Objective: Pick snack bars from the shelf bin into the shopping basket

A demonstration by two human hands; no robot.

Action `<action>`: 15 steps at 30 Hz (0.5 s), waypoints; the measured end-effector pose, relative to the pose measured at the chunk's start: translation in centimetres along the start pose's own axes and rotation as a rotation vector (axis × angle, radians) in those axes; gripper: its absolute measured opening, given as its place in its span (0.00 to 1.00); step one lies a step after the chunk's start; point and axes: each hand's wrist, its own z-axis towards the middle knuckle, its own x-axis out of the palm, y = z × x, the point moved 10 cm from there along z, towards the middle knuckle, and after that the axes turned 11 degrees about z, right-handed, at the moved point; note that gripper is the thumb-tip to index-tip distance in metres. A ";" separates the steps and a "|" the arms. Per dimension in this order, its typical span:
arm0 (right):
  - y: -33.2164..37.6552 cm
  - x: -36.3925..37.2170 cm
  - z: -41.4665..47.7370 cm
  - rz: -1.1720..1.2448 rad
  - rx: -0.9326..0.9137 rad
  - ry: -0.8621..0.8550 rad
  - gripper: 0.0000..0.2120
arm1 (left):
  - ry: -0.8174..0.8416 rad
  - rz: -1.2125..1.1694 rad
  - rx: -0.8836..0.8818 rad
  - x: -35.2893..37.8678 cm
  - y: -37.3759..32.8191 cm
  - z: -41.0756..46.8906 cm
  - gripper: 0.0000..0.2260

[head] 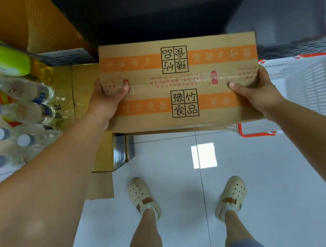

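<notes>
A closed brown cardboard box (pixel 180 80) with orange stripes and printed characters is held level in front of me, above the floor. My left hand (pixel 107 100) grips its left edge, thumb on top. My right hand (pixel 254 89) grips its right edge, thumb on the lid. A white shopping basket (pixel 309 84) with a red rim stands on the floor to the right, partly behind the box. No snack bars are visible.
Plastic-wrapped water bottles (pixel 15 112) lie stacked at the left beside other cartons (pixel 93 111). A dark shelf unit (pixel 164 10) rises behind the box. My feet in beige clogs stand on a glossy white tiled floor (pixel 276 171).
</notes>
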 end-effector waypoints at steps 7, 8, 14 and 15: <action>-1.1 -0.3 -0.8 0.004 -0.011 -0.023 0.36 | -0.010 0.014 -0.005 -0.2 0.8 -0.1 0.31; -1.6 -0.3 -0.9 0.003 -0.011 -0.029 0.37 | -0.014 0.017 0.000 -0.3 0.8 -0.1 0.31; -2.3 -0.3 -1.1 -0.002 -0.002 -0.040 0.39 | -0.016 0.058 0.031 -0.3 1.1 0.1 0.31; -2.5 -0.3 -1.2 -0.010 0.008 -0.039 0.41 | -0.011 0.066 0.035 -0.2 1.3 0.3 0.32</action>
